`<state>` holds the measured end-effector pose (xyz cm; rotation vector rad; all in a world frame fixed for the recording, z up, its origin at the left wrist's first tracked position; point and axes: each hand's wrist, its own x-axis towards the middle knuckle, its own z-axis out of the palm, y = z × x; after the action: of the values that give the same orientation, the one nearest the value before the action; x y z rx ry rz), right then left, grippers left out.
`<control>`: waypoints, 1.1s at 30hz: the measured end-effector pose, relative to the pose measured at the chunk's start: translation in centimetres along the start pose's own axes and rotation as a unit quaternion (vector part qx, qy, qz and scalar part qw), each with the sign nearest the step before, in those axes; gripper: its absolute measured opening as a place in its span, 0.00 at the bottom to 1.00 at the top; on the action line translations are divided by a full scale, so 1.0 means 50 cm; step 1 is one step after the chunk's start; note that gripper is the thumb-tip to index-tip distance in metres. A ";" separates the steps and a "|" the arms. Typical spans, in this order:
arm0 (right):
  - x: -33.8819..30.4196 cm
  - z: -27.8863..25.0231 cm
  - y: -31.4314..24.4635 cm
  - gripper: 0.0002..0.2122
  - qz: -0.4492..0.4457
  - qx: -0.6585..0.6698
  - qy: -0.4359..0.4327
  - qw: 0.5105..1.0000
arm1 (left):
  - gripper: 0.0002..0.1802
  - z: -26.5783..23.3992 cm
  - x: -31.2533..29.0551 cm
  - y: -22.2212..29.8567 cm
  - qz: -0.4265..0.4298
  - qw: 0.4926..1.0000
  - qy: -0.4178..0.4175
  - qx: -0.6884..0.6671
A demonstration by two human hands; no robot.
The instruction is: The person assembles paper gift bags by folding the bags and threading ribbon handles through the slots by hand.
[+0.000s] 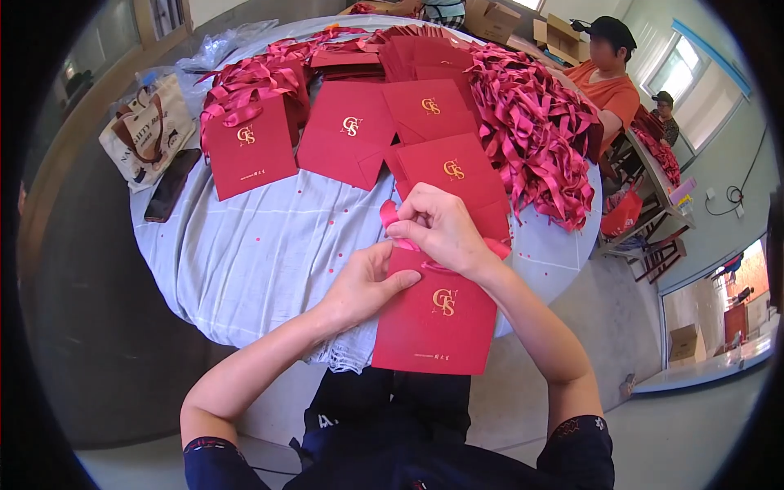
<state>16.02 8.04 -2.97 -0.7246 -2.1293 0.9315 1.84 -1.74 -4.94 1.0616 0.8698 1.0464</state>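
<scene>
A red paper gift bag [433, 327] with a gold emblem hangs partly over the table's near edge in front of me. My left hand [369, 282] grips its top left corner, thumb on the front face and fingers behind. At the bag's top edge my right hand [437, 229] pinches a pink-red ribbon [390, 214], whose loose end curls up beside the fingertips. More of the ribbon lies across the bag's top, below the right hand. Just beyond are flat red bags [454, 169] without visible ribbons. A finished-looking bag with a ribbon handle [249, 151] lies to the left.
A big heap of red ribbons [535, 135] covers the table's right side. Stacked red bags [425, 57] stand at the back. A phone [172, 186] and a canvas tote [147, 135] lie at the left edge. A person in orange [608, 90] sits at the right.
</scene>
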 end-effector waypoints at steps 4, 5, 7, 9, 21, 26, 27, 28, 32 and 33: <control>0.000 -0.009 0.000 0.05 0.013 -0.011 0.005 1.000 | 0.14 0.007 0.003 0.002 0.014 1.000 0.008 -0.008; 0.000 -0.013 -0.002 0.04 0.014 -0.011 0.005 1.000 | 0.14 0.008 0.004 0.004 0.011 1.000 0.006 -0.004; -0.003 -0.029 -0.018 0.04 0.015 -0.013 0.008 1.000 | 0.14 0.009 0.002 0.009 0.011 0.999 0.003 -0.033; -0.006 -0.058 -0.056 0.04 -0.024 -0.024 0.137 0.990 | 0.15 0.007 -0.003 0.013 0.013 0.998 0.002 -0.063; -0.157 -0.184 -0.050 0.27 0.267 0.001 0.087 0.960 | 0.18 -0.002 -0.004 0.019 0.060 0.990 0.026 -0.128; -0.156 -0.151 -0.069 0.22 0.257 0.228 0.012 0.939 | 0.18 -0.005 -0.019 0.030 0.068 0.986 0.013 -0.150; -0.149 -0.133 -0.077 0.20 0.215 0.335 0.049 0.916 | 0.18 -0.007 -0.027 0.038 0.072 0.985 0.001 -0.159; -0.146 -0.135 -0.071 0.17 0.190 0.370 0.019 0.909 | 0.19 -0.011 -0.031 0.047 0.079 0.986 -0.012 -0.145; -0.100 -0.104 -0.094 0.14 0.162 0.341 0.035 0.925 | 0.19 -0.033 -0.062 0.105 0.095 0.988 -0.002 -0.118; -0.079 -0.094 -0.113 0.12 0.146 0.276 0.047 0.949 | 0.19 -0.046 -0.067 0.120 0.120 0.987 0.019 -0.100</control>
<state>20.83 3.78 2.35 -0.7771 -1.5803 1.5359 -2.70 -3.52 0.42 0.9944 0.6599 1.3305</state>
